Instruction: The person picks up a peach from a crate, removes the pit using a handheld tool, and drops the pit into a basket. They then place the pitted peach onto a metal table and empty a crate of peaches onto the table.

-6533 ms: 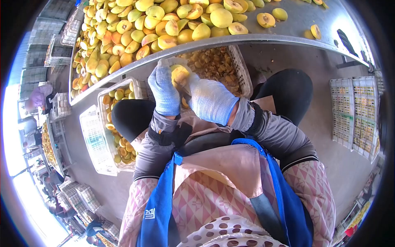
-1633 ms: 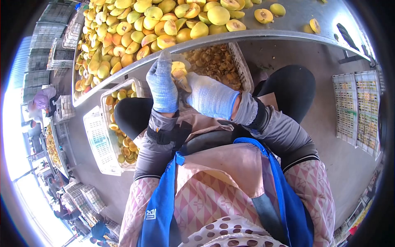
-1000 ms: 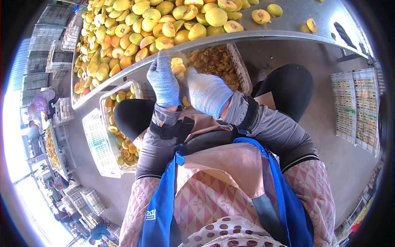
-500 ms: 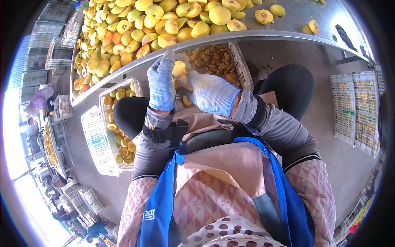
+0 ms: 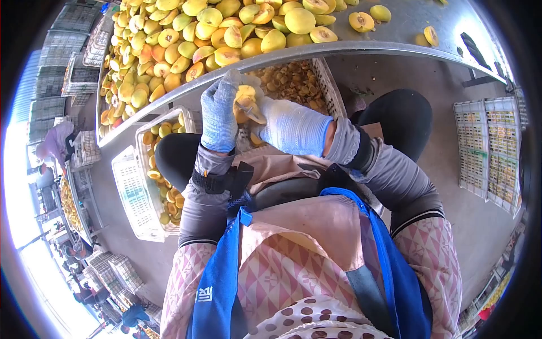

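Observation:
My left hand [image 5: 219, 116], in a light blue knit glove, is closed on a halved yellow peach [image 5: 245, 99], its cut side partly in view. The gloved right hand [image 5: 294, 127] grips a small metal pitting tool [image 5: 255, 116], its metal part right against the peach flesh. Most of the tool's handle is hidden in my fingers. Both hands meet just below the front edge of the metal table [image 5: 372, 48], above my lap. Behind them, a crate [image 5: 333, 93] holds brownish pits and scraps.
Many halved peaches [image 5: 186, 48] are heaped on the table. Below left, a white crate [image 5: 189, 121] of peach halves stands beside an upright white basket [image 5: 135, 195]. Stacked crates [image 5: 486, 150] stand at right. Farther left, a person [image 5: 55, 141] is near another fruit-covered table [image 5: 69, 206].
My right hand has shifted slightly to the right, its wrist turning a little. The left hand stays almost in place, still around the peach half.

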`<state>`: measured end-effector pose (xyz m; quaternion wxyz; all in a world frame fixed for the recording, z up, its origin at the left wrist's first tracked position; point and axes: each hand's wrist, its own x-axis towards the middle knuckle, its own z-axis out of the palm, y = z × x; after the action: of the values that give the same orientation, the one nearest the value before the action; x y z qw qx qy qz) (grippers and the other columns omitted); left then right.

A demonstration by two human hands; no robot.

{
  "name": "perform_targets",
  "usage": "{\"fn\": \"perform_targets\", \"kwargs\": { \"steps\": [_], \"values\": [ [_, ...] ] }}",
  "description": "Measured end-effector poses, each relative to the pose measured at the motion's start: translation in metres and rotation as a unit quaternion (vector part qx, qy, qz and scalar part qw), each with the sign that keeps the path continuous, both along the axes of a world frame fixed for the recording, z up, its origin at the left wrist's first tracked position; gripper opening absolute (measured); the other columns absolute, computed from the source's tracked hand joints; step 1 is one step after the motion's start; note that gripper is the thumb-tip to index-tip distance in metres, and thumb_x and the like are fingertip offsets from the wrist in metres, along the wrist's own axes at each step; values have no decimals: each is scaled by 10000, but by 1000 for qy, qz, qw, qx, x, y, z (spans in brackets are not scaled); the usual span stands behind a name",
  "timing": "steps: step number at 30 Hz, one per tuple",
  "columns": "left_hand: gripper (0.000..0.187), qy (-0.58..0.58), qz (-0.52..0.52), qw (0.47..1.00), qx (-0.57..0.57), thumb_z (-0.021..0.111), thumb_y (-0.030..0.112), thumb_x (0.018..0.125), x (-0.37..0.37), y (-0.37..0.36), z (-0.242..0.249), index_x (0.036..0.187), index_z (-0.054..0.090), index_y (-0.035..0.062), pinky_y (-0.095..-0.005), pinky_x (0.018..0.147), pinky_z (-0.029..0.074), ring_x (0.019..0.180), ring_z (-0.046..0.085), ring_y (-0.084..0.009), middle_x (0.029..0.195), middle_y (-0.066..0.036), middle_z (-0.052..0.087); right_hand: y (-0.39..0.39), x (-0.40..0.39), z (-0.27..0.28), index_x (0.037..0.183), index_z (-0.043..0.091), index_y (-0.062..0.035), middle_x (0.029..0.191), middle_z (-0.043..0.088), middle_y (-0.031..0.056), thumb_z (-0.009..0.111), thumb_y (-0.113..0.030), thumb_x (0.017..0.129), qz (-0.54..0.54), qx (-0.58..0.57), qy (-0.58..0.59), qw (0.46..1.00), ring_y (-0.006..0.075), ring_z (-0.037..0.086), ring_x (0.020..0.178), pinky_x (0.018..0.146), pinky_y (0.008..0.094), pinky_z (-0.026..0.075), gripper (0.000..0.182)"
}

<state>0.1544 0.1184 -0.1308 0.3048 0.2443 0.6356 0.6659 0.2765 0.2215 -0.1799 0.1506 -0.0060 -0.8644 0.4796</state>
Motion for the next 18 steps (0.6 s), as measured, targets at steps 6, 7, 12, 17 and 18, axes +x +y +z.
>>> {"fn": "perform_targets", "kwargs": {
  "steps": [6,7,12,17,18],
  "values": [
    [373,19,47,996,77,547,306,997,5,4,-9,1036,674,-43,-248,668,529,779,652,-121,881,-80,702,-9,8,31,936,627,4,687,623,207,589,-197,892,-43,41,-56,997,388,637,653,628,448,528,209],
    [372,12,46,996,71,549,305,996,5,3,-8,1033,674,-43,-248,664,529,777,653,-122,876,-80,701,-11,0,24,921,621,-3,654,611,185,590,-202,901,-21,40,9,999,361,627,598,583,435,521,203],
    [341,-9,12,997,70,570,285,985,0,2,3,1012,674,-39,-244,642,519,712,645,-121,842,-79,694,3,13,50,798,548,-108,527,459,-3,587,-266,962,144,-653,-233,706,105,403,339,313,284,308,231],
    [362,-32,13,999,42,550,313,986,8,2,5,981,665,-30,-242,628,506,687,632,-128,816,-78,679,-4,3,23,860,574,-34,552,526,86,590,-249,943,80,-366,-144,916,206,515,394,377,346,413,231],
    [412,-20,21,999,35,528,363,986,6,4,-3,960,653,-28,-251,630,500,687,624,-139,804,-85,668,-7,2,14,898,574,-18,613,553,118,599,-234,926,55,-282,-111,951,253,552,476,447,374,445,219]
  ]
}}
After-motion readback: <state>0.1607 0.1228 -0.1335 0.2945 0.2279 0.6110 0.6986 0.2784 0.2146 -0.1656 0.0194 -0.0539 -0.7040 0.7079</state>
